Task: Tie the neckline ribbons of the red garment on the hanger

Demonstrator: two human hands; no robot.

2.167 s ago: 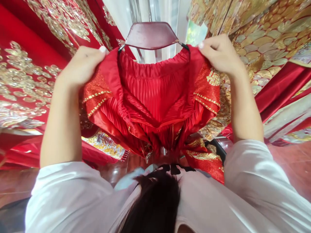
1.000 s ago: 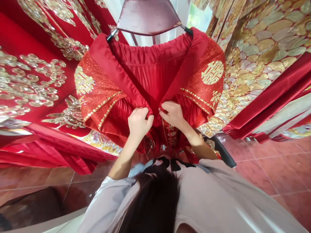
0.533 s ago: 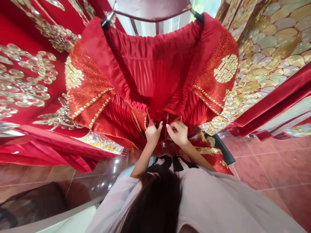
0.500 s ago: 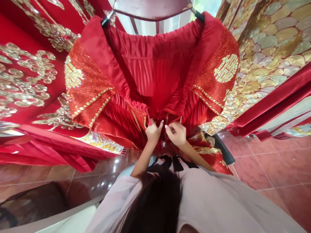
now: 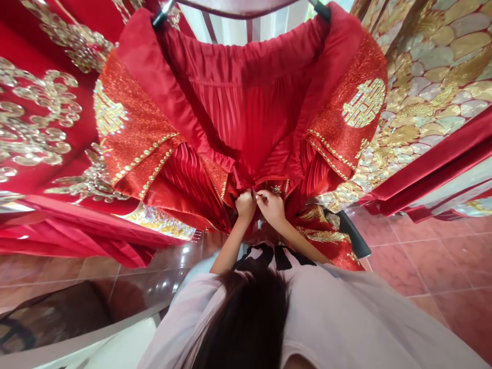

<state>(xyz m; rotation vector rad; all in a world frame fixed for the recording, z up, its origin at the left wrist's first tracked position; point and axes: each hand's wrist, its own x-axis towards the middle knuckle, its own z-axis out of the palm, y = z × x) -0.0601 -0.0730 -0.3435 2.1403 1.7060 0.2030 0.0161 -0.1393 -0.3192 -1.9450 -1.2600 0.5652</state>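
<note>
A red pleated garment [image 5: 246, 102] with gold-embroidered panels hangs from a dark red hanger [image 5: 238, 6] at the top of the view. Low down at its front opening, my left hand [image 5: 245, 205] and my right hand [image 5: 271, 207] meet knuckle to knuckle. Both are closed in a pinch on the red fabric edges where the two front panels come together. What lies between the fingertips beyond the cloth is too small to make out.
Red robes with gold embroidery [image 5: 42, 123] hang at the left, and a gold scale-patterned robe [image 5: 430, 77] hangs at the right. Red floor tiles [image 5: 430, 266] spread at lower right. A glossy dark surface [image 5: 77, 307] lies at lower left.
My hands came down from the waistband by the hanger to the lower front opening and drew together. The view has moved closer to the garment.
</note>
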